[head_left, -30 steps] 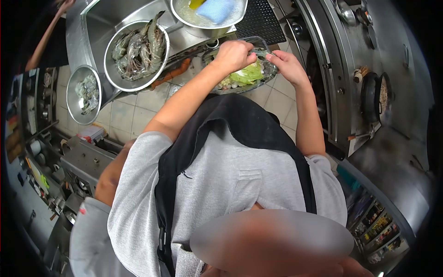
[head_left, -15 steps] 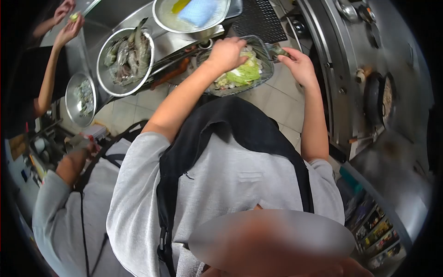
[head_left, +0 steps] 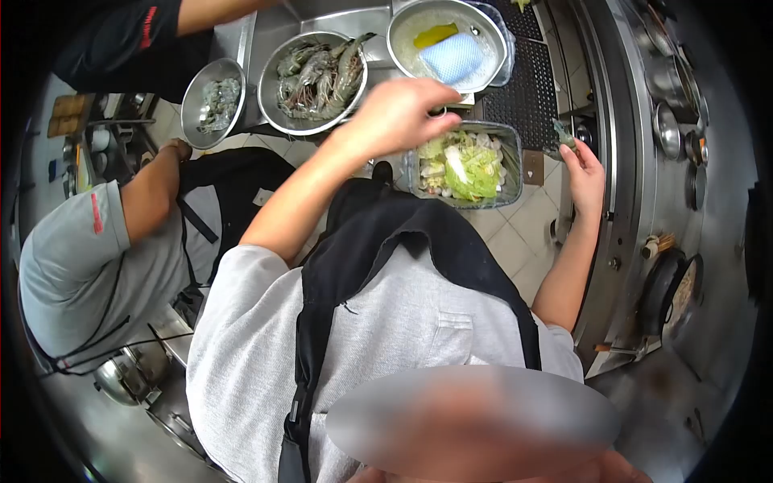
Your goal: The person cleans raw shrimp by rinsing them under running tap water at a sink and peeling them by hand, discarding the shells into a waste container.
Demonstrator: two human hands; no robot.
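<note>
A clear plastic container (head_left: 515, 189) holds pale green lettuce leaves (head_left: 475, 171) with whitish pieces around them. My left hand (head_left: 407, 117) hovers over its back left corner, thumb and fingers apart, with nothing visible in it. Off to the right, my right hand (head_left: 585, 173) pinches a small grey-green prawn (head_left: 565, 135) between thumb and fingertips. Behind my left forearm stands a metal bowl (head_left: 268, 101) of whole, unpeeled prawns (head_left: 322, 76). Left of that, a smaller metal bowl (head_left: 190, 113) contains translucent grey pieces that look like peeled prawns (head_left: 219, 105).
A metal bowl (head_left: 392, 36) of cloudy liquid holds a blue-and-white cloth (head_left: 452, 58) and something yellow-green. A black perforated mat (head_left: 527, 88) lies beyond the container. Two co-workers stand at left, one in a grey shirt (head_left: 80, 258), one in a dark sleeve (head_left: 137, 32). A wok (head_left: 662, 290) stands right.
My left hand has lifted back from the lettuce to the container's corner. My right hand, still pinching the prawn, is farther from the container. The view has shifted, and the dark-sleeved co-worker's hands have left it.
</note>
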